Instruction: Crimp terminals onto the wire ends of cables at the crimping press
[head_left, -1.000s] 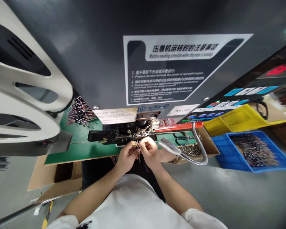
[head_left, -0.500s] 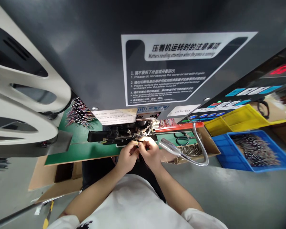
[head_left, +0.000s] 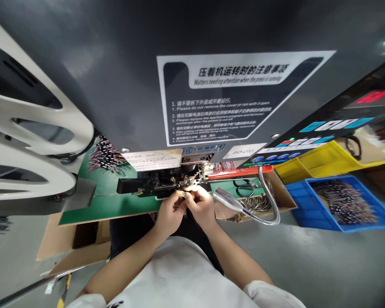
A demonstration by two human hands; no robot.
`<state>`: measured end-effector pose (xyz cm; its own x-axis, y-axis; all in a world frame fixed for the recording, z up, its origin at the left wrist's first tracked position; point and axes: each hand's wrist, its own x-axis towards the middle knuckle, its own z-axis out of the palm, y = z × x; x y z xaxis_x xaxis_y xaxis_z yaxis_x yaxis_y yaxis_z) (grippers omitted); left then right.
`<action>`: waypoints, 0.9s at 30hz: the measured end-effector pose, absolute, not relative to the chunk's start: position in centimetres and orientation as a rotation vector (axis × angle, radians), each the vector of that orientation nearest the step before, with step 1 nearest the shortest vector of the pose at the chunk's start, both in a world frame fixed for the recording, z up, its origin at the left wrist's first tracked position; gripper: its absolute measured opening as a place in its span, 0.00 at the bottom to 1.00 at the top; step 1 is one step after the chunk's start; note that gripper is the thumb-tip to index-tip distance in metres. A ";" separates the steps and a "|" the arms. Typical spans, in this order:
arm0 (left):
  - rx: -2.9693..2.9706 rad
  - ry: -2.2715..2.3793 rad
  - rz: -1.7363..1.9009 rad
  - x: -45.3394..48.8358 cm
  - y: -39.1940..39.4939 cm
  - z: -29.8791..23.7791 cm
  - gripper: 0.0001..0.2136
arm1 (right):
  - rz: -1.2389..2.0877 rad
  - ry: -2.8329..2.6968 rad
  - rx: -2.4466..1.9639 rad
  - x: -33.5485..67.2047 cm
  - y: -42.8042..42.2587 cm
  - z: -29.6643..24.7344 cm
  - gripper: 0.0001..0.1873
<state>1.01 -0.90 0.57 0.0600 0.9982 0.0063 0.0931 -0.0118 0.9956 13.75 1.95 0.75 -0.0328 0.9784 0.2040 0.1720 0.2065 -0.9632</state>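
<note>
My left hand (head_left: 170, 214) and my right hand (head_left: 200, 206) meet just in front of the tooling of a terminal crimping press (head_left: 192, 171). Both have their fingers pinched together, and thin wires (head_left: 182, 194) show between the fingertips. A bit of yellowish wire appears at the left fingers; the dark strands below the right hand are hard to separate from the trousers. The right fingertips are nearest the lit crimping spot. The wire ends there are too small to make out.
Wire bundles (head_left: 105, 155) lie on the green tabletop (head_left: 112, 205) at left. At right are a red tray (head_left: 244, 173), scissors (head_left: 244, 186), a flexible lamp (head_left: 226, 199), a cardboard box (head_left: 284, 196) and a blue bin (head_left: 303, 205) of wires. White reels (head_left: 80, 124) stand at left.
The view has shifted slightly, so the press label sits a little lower and further left. Both hands stay pinched together at nearly the same spot before the tooling.
</note>
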 end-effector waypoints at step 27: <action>1.292 1.249 1.062 0.9 -0.7 -0.2 0.08 | 0.901 -1.469 -1.165 13.8 2.1 0.8 0.05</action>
